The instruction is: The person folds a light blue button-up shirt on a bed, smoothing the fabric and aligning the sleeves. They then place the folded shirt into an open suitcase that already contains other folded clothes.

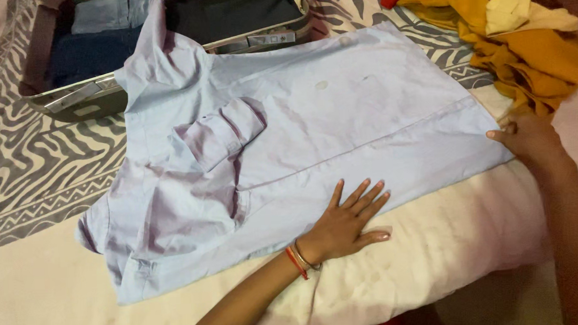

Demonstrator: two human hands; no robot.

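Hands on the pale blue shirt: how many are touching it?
2. The left hand lies flat, fingers spread, on the shirt at its near edge. The right hand is at the shirt's right edge, gripping or pinching the hem; its fingertips are partly hidden.

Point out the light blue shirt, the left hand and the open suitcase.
light blue shirt (364, 107): head view, on its flat back panel.
left hand (344, 225): head view, back of the hand, flat on the shirt.
open suitcase (78, 100): head view, on its near grey rim.
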